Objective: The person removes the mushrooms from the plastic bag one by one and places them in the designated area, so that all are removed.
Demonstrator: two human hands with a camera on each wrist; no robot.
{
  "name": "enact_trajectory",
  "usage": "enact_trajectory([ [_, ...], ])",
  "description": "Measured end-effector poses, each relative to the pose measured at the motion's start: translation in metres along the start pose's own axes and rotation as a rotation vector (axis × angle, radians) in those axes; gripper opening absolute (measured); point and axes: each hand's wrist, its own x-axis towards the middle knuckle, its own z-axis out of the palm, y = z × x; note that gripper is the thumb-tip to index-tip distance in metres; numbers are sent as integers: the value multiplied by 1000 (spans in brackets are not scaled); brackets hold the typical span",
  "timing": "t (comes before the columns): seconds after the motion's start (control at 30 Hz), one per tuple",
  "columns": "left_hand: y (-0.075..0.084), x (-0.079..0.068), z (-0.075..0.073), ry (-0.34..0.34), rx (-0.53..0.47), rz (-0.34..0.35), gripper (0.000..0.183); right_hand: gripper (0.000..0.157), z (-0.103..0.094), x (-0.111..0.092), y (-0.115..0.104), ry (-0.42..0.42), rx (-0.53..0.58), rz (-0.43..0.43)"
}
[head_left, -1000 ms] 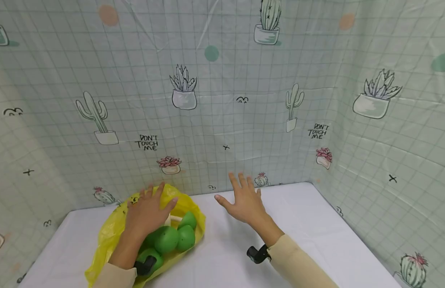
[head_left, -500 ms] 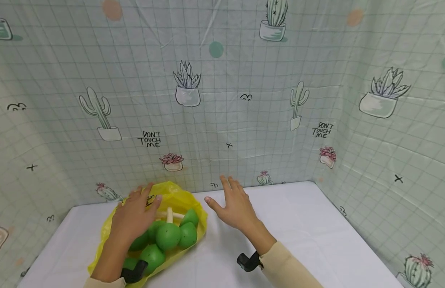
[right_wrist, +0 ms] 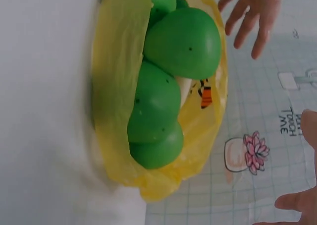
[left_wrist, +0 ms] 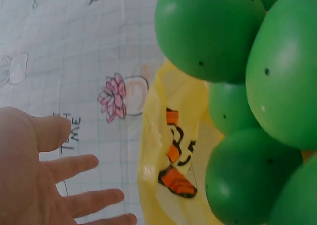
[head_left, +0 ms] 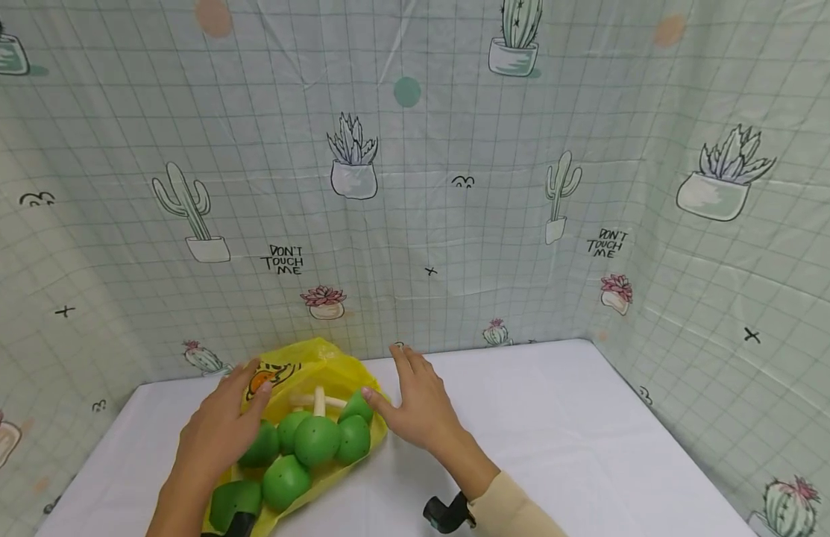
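Bag [head_left: 330, 365] gaping, green pieces [head_left: 317, 441] inside

It lies left on the table [head_left: 555, 432], toward the far edge. The left hand [head_left: 216, 424] and right hand [head_left: 423, 409] flank it, fingers spread wide, empty. Gripping both sides evenly — no squeezing — should prevent spills. Left wrist view shows backdrop [left_wrist: 124, 145] between left hand and bag; head view overlaps them.

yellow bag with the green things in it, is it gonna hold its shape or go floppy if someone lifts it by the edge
The yellow bag would probably flop, since its wall looks thin and creased. The rounded green pieces inside may roll or shift, being smooth, curved and loosely piled. A few could spill, because its mouth gapes open.
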Motion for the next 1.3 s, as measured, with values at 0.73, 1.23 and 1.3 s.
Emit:
enact_trajectory([
  [0.73,-40,-31,-5,22,-57,-14,61,86,39,-11,-24,-67,86,-44],
  [1.23,-47,-50,1,62,-192,41,46,92,57,-12,-34,-131,126,-41],
  [1.3,-48,-51,2,56,-209,30,44,93,59,-12,-35,-129,134,-45],
])
